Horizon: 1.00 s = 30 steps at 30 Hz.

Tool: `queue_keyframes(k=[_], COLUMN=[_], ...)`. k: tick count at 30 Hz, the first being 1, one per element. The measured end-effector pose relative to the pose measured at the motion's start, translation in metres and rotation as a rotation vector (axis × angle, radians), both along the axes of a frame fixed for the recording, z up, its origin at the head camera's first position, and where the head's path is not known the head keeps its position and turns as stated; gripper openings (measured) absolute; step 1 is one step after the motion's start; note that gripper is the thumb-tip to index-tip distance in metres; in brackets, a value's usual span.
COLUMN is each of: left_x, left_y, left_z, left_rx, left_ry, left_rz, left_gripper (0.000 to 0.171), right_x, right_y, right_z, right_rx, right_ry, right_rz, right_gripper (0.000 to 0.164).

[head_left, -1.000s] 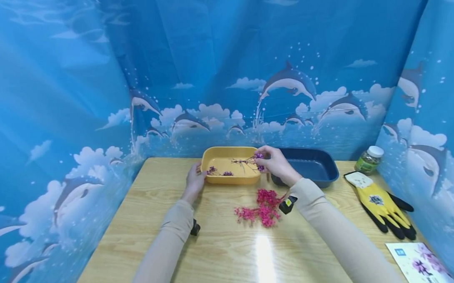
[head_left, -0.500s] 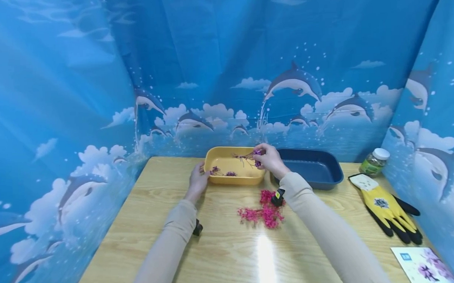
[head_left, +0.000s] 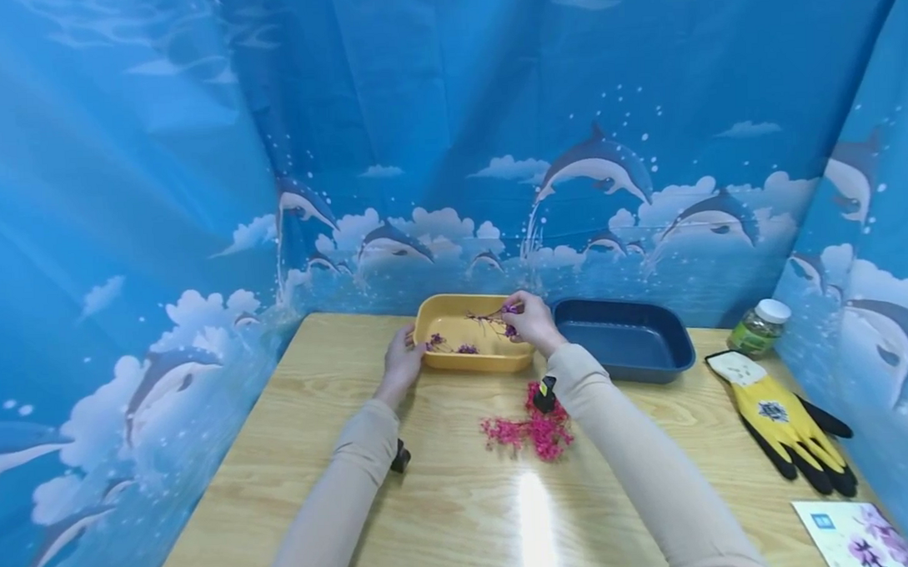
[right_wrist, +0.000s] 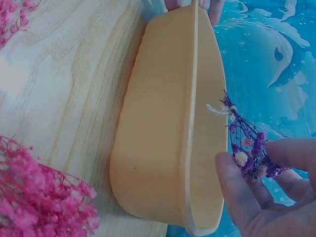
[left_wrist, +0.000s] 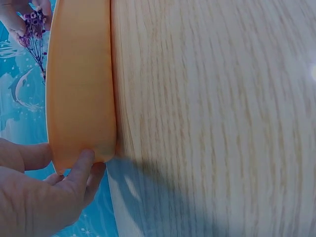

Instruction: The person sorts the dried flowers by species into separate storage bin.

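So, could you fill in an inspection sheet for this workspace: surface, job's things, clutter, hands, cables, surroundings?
Surface: wood-grain table, with a bright reflection near the front.
Job's things: yellow tray with purple flowers inside; pink flowers on the table, nearer the person.
Clutter: navy tray, white-lidded jar, yellow-and-black glove and flower-print card, all toward the right.
Hands: left hand grips the yellow tray's left end; right hand pinches a purple sprig.
Cables: nothing seen.
Surroundings: blue dolphin-print curtain behind and on both sides.
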<state>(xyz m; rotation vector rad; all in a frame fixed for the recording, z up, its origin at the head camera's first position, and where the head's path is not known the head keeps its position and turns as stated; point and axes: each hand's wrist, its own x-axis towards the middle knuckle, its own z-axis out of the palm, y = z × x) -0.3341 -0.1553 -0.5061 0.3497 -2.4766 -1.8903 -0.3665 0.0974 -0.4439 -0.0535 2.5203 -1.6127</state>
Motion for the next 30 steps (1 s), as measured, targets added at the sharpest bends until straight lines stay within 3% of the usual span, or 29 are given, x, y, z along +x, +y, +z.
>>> queue_keyframes(k=[12, 19, 30], left_x=[0.002, 0.001, 0.002], left_y=[0.001, 0.003, 0.001], left_z=[0.004, 0.002, 0.003], left_rx=[0.003, -0.009, -0.005], left_ry=[-0.004, 0.008, 0.014], left_rz=[0.007, 0.007, 0.004], left_gripper=[0.057, 0.056, 0.056], right_x=[-0.003, -0.005, -0.002], right_y=[-0.010, -0.003, 0.007], right_z=[-0.004, -0.005, 0.002], right_rx=[0.014, 0.113, 0.102], right_ry=[0.008, 0.007, 0.028], right_rz=[0.028, 0.086, 0.095], right_gripper=[0.027, 0.051, 0.057])
